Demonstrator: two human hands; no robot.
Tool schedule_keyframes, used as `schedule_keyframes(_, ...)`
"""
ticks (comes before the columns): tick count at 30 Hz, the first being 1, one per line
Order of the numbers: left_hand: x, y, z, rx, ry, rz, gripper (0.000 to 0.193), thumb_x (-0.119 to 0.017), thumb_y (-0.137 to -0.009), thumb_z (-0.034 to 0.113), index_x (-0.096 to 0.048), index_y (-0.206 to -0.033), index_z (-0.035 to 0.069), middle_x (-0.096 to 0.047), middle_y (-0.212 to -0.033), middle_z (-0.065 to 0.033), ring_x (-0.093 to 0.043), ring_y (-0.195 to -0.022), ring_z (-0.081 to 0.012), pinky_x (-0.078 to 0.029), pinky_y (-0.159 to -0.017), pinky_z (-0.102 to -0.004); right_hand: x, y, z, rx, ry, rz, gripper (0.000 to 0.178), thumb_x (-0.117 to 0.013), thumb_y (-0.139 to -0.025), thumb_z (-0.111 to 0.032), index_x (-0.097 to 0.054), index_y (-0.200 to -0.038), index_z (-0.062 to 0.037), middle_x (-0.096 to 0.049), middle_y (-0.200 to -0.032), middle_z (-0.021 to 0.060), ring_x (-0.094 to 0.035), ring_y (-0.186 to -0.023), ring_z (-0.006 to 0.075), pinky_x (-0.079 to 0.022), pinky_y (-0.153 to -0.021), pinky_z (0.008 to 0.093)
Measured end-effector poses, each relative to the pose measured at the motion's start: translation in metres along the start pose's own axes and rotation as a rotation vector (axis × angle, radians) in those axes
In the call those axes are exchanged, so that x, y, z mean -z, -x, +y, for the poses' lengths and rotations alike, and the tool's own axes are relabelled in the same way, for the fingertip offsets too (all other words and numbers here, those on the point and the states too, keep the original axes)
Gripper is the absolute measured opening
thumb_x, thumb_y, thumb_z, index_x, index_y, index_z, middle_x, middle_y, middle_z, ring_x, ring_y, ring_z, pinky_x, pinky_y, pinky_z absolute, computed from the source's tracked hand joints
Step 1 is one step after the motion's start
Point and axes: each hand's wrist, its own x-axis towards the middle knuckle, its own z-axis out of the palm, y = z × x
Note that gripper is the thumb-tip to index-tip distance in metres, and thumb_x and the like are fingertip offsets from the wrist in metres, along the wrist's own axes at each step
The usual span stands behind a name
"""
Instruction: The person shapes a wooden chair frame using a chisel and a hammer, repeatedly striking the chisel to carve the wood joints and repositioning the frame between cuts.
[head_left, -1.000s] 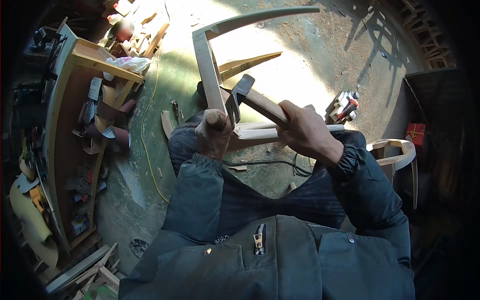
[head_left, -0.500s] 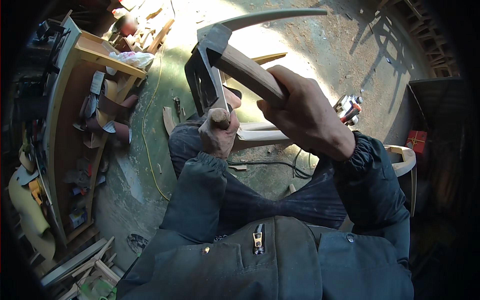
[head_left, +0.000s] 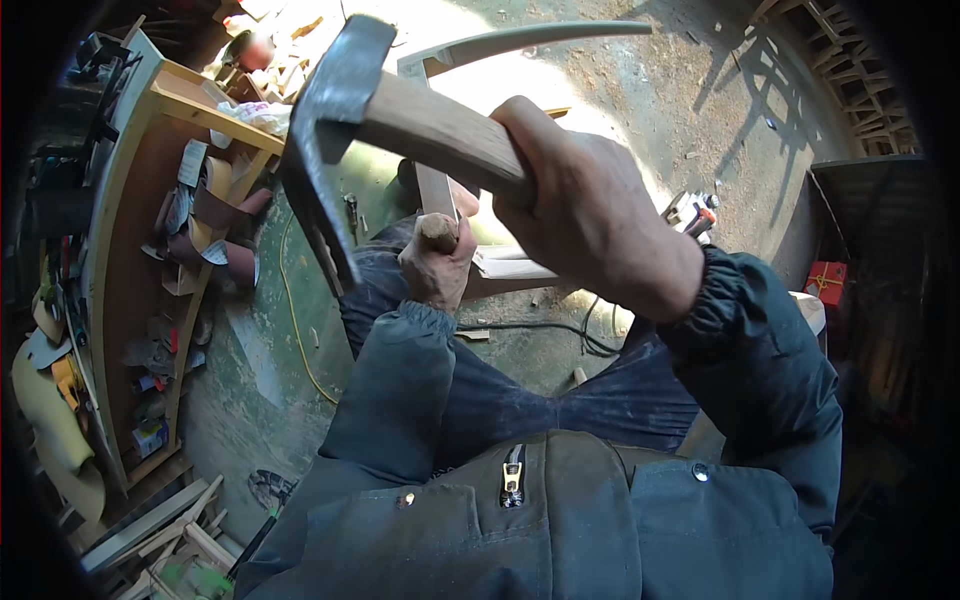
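My right hand (head_left: pixel 600 205) is closed round the wooden handle of a claw hammer (head_left: pixel 430 135). Its dark metal head is raised to the left, above my left forearm, and the long split claw points down toward my knee. Below the handle, my left hand (head_left: pixel 437 270) is wrapped round a wooden piece (head_left: pixel 439 231) whose rounded, rough end sticks up out of the fist. Just beyond it rises a pale flat bar, joined at the top to a long curved wooden part (head_left: pixel 540 38). The hammer hides some of this joinery. Pale wooden rails (head_left: pixel 515 265) lie between my knees.
At left stands a wooden bench (head_left: pixel 120 250) with sandpaper rolls (head_left: pixel 225 210) and tools. A yellow cord (head_left: pixel 290 320) and a dark cable (head_left: pixel 530 326) run over the floor. Right of my hand lies a power tool (head_left: pixel 690 215); farther right is a red box (head_left: pixel 826 282).
The hammer has swung left and slightly down, with its head moving away from the curved wooden part. My right hand has shifted a little left. My left hand has stayed in place.
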Motion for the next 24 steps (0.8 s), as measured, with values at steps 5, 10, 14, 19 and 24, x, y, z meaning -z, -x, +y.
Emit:
schedule_keyframes(5,-0.010,-0.007,-0.009,-0.365,0.405,0.085,0.032,-0.085,-0.083,0.011,-0.063,-0.105,0.003,-0.069,-0.092,-0.0068,-0.068,-0.077,-0.0186,-0.056,-0.076,-0.0342,-0.008,0.007,0.001,-0.162,0.445,-0.520,0.004,-0.056,-0.099,-0.007,-0.054,-0.101,-0.0066,-0.057,-0.061,0.0094,-0.062,-0.052,0.0269,-0.049,-0.054,0.0436)
schedule_keyframes(10,-0.003,-0.006,-0.008,-0.253,0.186,0.092,0.026,-0.086,-0.085,0.013,-0.063,-0.093,0.005,-0.066,-0.074,-0.0049,-0.067,-0.068,-0.0154,-0.056,-0.068,-0.0334,-0.015,0.016,0.012,-0.202,0.093,-0.144,0.012,-0.055,-0.100,-0.015,-0.053,-0.099,-0.0030,-0.063,-0.067,0.0160,-0.065,-0.061,0.0388,-0.049,-0.057,0.0498)
schedule_keyframes(14,-0.008,-0.014,0.009,-0.439,0.418,0.097,0.033,-0.079,-0.091,0.015,-0.069,-0.119,0.002,-0.076,-0.094,-0.0096,-0.074,-0.085,-0.0238,-0.058,-0.083,-0.0389,-0.029,0.027,0.021,-0.185,0.248,-0.398,0.011,-0.053,-0.101,-0.015,-0.054,-0.099,-0.0038,-0.063,-0.067,0.0170,-0.066,-0.062,0.0386,-0.050,-0.059,0.0507)
schedule_keyframes(19,-0.039,-0.022,0.008,0.012,-0.047,0.413,0.020,-0.076,-0.094,0.017,-0.070,-0.107,0.004,-0.076,-0.096,-0.0099,-0.074,-0.087,-0.0244,-0.057,-0.078,-0.0371,-0.049,0.065,0.021,-0.446,0.039,-0.314,0.017,-0.063,-0.094,-0.016,-0.056,-0.105,-0.0050,-0.068,-0.077,0.0206,-0.070,-0.077,0.0424,-0.052,-0.069,0.0527)
schedule_keyframes(24,-0.018,-0.025,-0.025,-0.016,0.345,0.003,0.018,-0.078,-0.093,0.017,-0.065,-0.100,0.006,-0.071,-0.086,-0.0055,-0.068,-0.077,-0.0187,-0.055,-0.073,-0.0349,-0.053,0.101,0.025,-0.600,-0.002,-0.310,0.027,-0.070,-0.088,-0.018,-0.058,-0.110,-0.0070,-0.070,-0.085,0.0228,-0.070,-0.085,0.0446,-0.052,-0.077,0.0556)
